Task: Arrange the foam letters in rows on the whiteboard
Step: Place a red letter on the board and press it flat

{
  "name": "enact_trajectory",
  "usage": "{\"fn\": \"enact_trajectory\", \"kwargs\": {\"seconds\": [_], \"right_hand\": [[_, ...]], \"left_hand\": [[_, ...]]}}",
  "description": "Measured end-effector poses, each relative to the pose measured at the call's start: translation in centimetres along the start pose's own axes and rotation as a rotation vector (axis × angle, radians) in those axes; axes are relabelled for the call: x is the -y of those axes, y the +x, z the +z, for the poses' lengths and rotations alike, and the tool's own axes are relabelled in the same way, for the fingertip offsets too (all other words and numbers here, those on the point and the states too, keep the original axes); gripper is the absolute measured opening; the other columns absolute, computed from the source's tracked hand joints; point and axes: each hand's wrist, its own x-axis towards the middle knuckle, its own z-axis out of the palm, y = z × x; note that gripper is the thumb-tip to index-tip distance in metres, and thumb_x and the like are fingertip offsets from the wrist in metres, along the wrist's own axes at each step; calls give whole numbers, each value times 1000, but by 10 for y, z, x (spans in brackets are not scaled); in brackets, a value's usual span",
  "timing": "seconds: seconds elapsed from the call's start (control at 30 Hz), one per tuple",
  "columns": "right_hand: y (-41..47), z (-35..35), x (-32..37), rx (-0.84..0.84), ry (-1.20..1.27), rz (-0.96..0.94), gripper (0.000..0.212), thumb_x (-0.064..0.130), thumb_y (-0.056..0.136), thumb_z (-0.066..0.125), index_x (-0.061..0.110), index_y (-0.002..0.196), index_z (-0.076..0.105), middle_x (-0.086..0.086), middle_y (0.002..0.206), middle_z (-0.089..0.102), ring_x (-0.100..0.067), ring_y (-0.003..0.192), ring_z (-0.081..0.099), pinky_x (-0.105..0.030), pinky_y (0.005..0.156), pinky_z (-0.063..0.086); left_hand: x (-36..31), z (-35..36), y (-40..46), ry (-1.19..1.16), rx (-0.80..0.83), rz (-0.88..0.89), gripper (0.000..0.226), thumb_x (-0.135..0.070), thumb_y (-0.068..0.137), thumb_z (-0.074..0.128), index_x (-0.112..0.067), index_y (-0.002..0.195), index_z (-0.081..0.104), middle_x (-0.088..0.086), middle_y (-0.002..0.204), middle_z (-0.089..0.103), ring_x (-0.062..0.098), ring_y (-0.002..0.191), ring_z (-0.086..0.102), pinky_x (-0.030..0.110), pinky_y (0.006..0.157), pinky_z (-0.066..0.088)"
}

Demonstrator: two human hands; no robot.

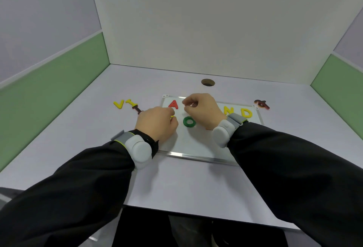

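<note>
On your whiteboard (198,149) the readable letters run as a red A (173,104) at the far left of the top row, then a yellow N (229,110) and yellow D (246,112) toward the right end, with a green O (189,122) alone in the row below. An orange piece peeks out under your right wrist — too hidden to read. Your left hand (157,125) sits at the board's left edge, fingers curled round a small yellow letter (172,117) whose shape you cannot make out. Your right hand (203,109) hovers over the top row just right of the A, fingertips drawn together in a narrow pinch; whether anything is in it cannot be told. Off the board, the tabletop (176,184) carries a yellow V (119,104), a yellow I (129,101) and a dark I (137,108) to the left, and a small heap of dark and orange letters (261,103) past the right corner — the board's near half is bare white.
</note>
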Motion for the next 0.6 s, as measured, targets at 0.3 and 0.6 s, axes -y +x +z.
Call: {"fn": "enact_trajectory", "kwargs": {"seconds": [0.3,0.6], "right_hand": [[26,58,43,133,43,-62,26,7,79,62,17,100,75,5,95,75,-12,85,65,-28,84,52],[38,100,66,225,-8,-51,37,2,80,55,18,108,73,1,104,75,-18,100,67,-38,92,54]], "left_hand": [[73,5,10,-56,-33,-247,30,-34,94,44,-21,116,61,-1,107,67,26,97,62,34,75,45],[112,17,13,-106,29,-356,46,-47,93,50,-14,124,57,6,122,49,30,104,59,39,79,48]]}}
